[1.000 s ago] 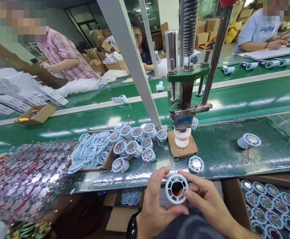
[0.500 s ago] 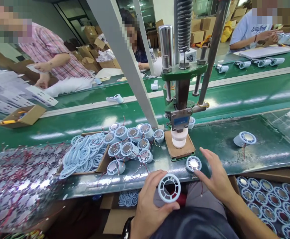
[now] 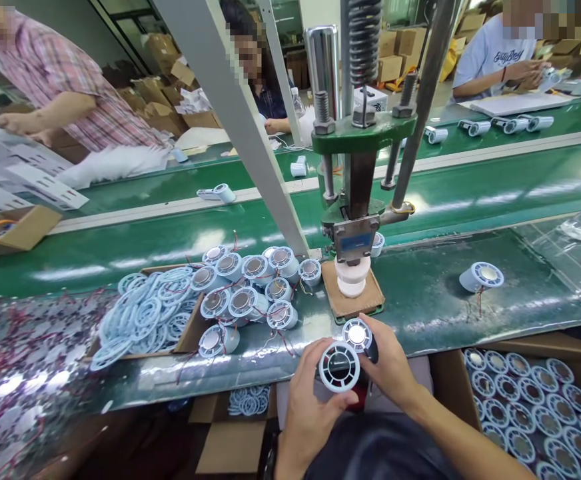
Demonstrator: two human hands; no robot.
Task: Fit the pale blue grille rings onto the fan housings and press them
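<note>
My left hand (image 3: 308, 407) grips a light-blue slotted ring (image 3: 339, 389) between thumb and fingers, its dark middle facing up. Close behind it, my right hand (image 3: 389, 363) holds a light-blue cylindrical housing (image 3: 357, 333) with a silver disc in its slotted top. Ring and housing overlap in view; whether they touch I cannot tell. Beyond my hands stands a green press (image 3: 358, 133), its white pressing head (image 3: 352, 277) over a brown pad (image 3: 330, 300). Left of the press are several wired housings (image 3: 244, 301) in a pile and a box of loose rings (image 3: 145, 310).
A lone housing (image 3: 481, 276) stands right of the press. Finished-looking housings (image 3: 530, 417) fill a carton at lower right. Wired metal discs (image 3: 20, 373) cover the left bench. A slanted grey post (image 3: 240, 113) rises beside the press. Co-workers (image 3: 495, 57) sit across the green conveyor (image 3: 180, 233).
My right hand has closed on the housing at the bench edge and brought it left, beside the ring in my left hand. The view has shifted slightly.
</note>
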